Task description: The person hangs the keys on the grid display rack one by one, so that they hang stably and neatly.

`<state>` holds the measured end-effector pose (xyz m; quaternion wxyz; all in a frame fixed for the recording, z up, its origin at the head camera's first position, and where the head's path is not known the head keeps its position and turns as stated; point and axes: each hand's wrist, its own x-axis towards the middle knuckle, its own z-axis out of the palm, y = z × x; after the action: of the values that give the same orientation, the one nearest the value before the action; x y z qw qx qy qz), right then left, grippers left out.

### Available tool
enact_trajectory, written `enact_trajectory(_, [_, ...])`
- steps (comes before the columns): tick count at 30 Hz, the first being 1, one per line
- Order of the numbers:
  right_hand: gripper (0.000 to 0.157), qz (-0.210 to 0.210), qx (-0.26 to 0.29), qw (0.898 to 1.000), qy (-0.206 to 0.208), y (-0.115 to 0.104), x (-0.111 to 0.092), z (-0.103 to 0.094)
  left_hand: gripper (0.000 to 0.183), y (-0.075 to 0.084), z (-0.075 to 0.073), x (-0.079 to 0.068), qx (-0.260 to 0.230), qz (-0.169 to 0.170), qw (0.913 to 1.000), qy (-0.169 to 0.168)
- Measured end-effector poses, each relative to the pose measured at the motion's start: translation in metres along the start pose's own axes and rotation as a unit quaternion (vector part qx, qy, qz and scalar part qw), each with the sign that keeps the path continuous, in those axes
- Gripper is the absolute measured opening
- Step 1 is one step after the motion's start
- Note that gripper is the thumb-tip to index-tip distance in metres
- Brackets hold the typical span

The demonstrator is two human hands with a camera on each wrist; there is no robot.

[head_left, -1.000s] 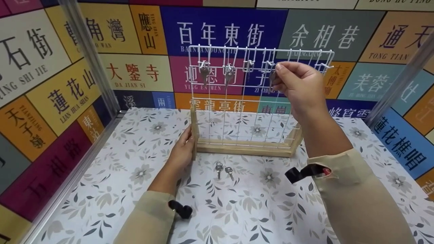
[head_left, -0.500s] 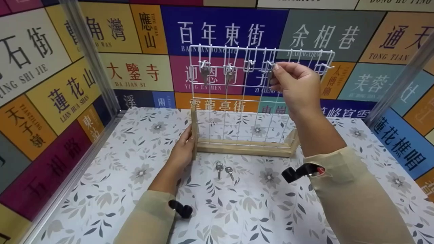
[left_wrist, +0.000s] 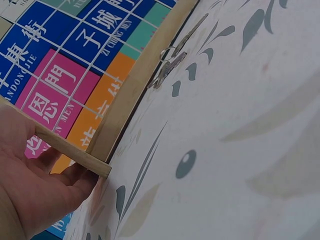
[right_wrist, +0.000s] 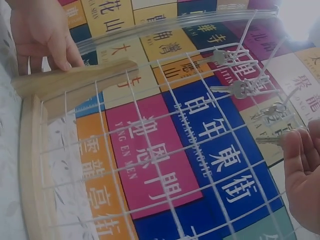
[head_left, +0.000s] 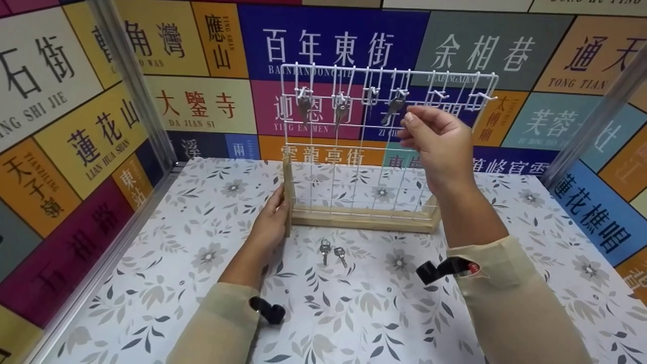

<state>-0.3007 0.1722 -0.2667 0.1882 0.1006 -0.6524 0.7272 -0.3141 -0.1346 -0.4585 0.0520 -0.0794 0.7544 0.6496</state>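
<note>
A white wire grid rack [head_left: 361, 147] on a wooden base [head_left: 361, 220] stands on the table. My left hand [head_left: 270, 220] grips the wooden side piece [left_wrist: 70, 152] at its lower left. Silver keys hang from hooks along the upper grid: one at the far left [head_left: 304, 106], one beside it [head_left: 341, 108], and a fourth-hook key [head_left: 397, 104], slightly tilted. The third hook's key is hard to make out in the head view. Just right of the tilted key is my right hand [head_left: 440, 146], thumb and forefinger close together, apparently holding nothing.
Two silver keys, one [head_left: 325, 251] with a ring and another [head_left: 340, 255] beside it, lie on the floral-patterned table [head_left: 364, 308] before the rack. Two hooks at the right, one [head_left: 437, 96] near my hand, carry nothing visible. Printed sign panels stand behind.
My right hand has let go of the key on the fourth hook and drawn down slightly. That key now hangs in plain sight. My left hand stays on the rack's side.
</note>
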Motion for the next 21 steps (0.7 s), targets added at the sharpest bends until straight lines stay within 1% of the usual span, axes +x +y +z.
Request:
enact_trajectory(4, [0.026,0.021,0.005,0.999,-0.029,0.03,-0.013,-0.001,0.048,0.0,-0.002,0.0,0.0,0.001,1.0,-0.006])
enact_trajectory(7, [0.024,0.044,0.0,0.998,-0.052,0.052,-0.023,0.0,0.048,0.0,-0.003,0.001,0.003,0.008,0.9999,-0.006])
enact_trajectory(11, [0.022,0.076,-0.006,0.994,-0.076,0.075,-0.037,0.002,0.049,0.0,-0.003,0.002,0.008,0.011,0.9999,-0.006])
enact_trajectory(15, [0.023,0.114,-0.014,0.988,-0.106,0.096,-0.047,0.008,0.049,0.0,-0.003,0.002,0.01,0.008,0.9999,-0.005])
enact_trajectory(21, [0.024,0.163,-0.049,0.973,-0.155,0.125,-0.057,0.015,0.049,-0.001,-0.001,0.003,0.015,0.004,0.9999,0.0])
